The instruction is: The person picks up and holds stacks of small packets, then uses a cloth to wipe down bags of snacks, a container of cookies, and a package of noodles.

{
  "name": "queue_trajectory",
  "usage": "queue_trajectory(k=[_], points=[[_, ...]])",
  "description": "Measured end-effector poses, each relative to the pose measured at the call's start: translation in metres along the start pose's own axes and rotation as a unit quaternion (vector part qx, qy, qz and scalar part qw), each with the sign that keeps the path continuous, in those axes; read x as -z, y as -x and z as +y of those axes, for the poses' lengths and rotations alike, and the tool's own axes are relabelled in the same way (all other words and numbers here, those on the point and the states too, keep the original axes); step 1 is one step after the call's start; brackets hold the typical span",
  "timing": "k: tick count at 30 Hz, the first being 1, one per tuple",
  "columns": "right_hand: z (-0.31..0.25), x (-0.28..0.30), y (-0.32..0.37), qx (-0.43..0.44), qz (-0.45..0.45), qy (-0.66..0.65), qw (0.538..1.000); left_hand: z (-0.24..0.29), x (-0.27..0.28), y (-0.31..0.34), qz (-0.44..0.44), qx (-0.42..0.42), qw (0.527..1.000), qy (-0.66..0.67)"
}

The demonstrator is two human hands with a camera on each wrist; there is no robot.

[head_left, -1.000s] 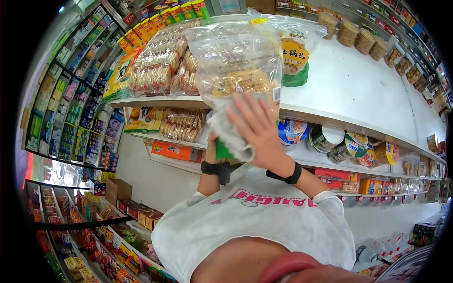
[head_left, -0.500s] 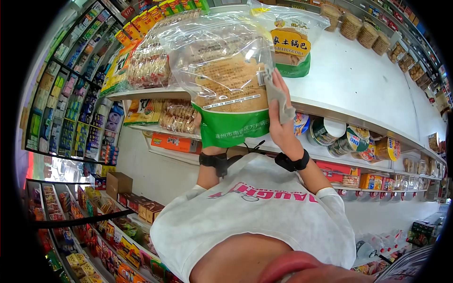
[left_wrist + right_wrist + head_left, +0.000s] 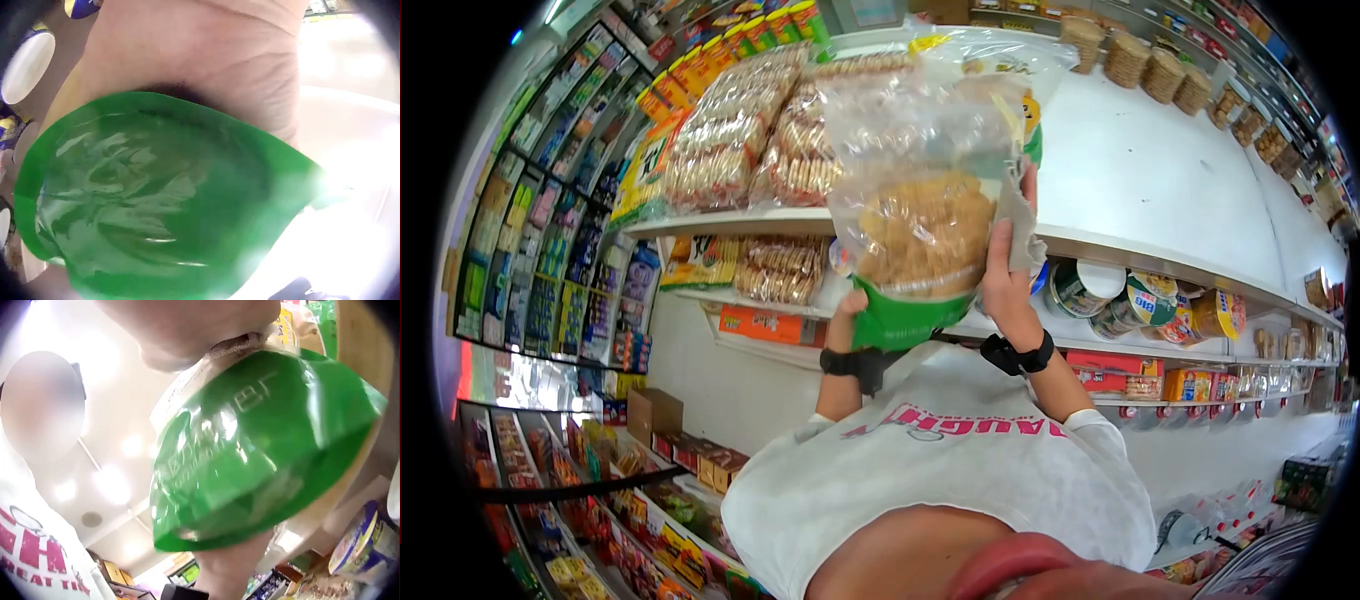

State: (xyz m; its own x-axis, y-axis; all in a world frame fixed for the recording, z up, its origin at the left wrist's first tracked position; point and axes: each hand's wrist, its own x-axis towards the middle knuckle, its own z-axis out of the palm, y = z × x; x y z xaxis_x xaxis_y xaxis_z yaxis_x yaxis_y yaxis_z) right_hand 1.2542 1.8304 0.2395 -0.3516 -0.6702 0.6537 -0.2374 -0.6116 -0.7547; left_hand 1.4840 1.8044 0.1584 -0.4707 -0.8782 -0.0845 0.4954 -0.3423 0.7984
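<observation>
Raised left hand (image 3: pixel 847 318) grips the bag (image 3: pixel 920 215) underneath, right hand (image 3: pixel 1003 285) presses its side

Shelf top (image 3: pixel 1160 170) bare right of snack bag (image 3: pixel 920 230); cracker bags (image 3: pixel 740 140) left

Pink print on the shirt (image 3: pixel 955 425), upside down from up here: "AUGH". The right wrist view catches "EAT TI" lower on it. A tub lid (image 3: pixel 1142 300) reads "big". Print on the bag (image 3: pixel 920 230) is too blurred to read.
</observation>
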Motion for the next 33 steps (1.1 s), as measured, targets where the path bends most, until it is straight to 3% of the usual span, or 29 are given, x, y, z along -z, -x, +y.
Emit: queue_trajectory(k=[3,5,7,8,11,14,18,21,23,29,30,31,32,33], points=[[-0.001,0.015,-0.014,-0.019,0.055,0.018,0.998,0.000,-0.006,-0.005,-0.079,0.019,0.994,-0.070],[-0.013,0.027,-0.021,-0.009,0.065,0.051,0.997,-0.001,-0.009,-0.008,-0.099,0.072,0.989,-0.082],[-0.024,0.026,-0.022,-0.025,0.079,0.001,0.997,-0.003,-0.022,-0.004,-0.089,0.076,0.991,-0.064],[-0.020,0.030,-0.021,0.016,0.076,0.074,0.994,-0.003,-0.022,-0.008,-0.100,0.059,0.989,-0.093],[-0.021,0.028,-0.017,0.104,0.009,0.110,0.988,-0.008,-0.022,-0.023,-0.157,0.056,0.979,-0.115],[-0.034,0.021,-0.015,0.172,-0.066,0.197,0.963,-0.005,-0.030,-0.022,-0.157,0.093,0.977,-0.109],[-0.025,0.037,-0.025,0.129,-0.032,0.275,0.952,-0.006,-0.019,-0.023,-0.182,0.076,0.970,-0.140],[0.014,0.049,-0.018,-0.045,0.096,0.126,0.986,-0.011,-0.004,-0.019,-0.172,0.061,0.972,-0.146],[0.019,0.066,-0.017,-0.160,0.093,0.072,0.980,-0.009,-0.005,-0.013,-0.148,0.075,0.981,-0.105],[0.046,0.068,0.017,-0.219,0.080,0.003,0.972,-0.011,-0.003,0.003,-0.030,0.065,0.997,-0.029],[0.024,0.054,0.022,-0.293,0.085,-0.039,0.951,-0.035,0.022,-0.002,0.007,0.035,0.999,0.012],[0.026,0.046,0.032,-0.289,0.052,-0.054,0.955,-0.048,0.034,-0.008,0.043,0.006,0.998,0.054],[0.034,0.040,0.043,-0.284,0.020,-0.069,0.956,-0.046,0.031,-0.015,0.038,0.008,0.996,0.082],[0.030,0.033,0.046,-0.279,-0.013,-0.083,0.957,-0.051,0.045,-0.020,-0.022,-0.009,0.982,0.187]])
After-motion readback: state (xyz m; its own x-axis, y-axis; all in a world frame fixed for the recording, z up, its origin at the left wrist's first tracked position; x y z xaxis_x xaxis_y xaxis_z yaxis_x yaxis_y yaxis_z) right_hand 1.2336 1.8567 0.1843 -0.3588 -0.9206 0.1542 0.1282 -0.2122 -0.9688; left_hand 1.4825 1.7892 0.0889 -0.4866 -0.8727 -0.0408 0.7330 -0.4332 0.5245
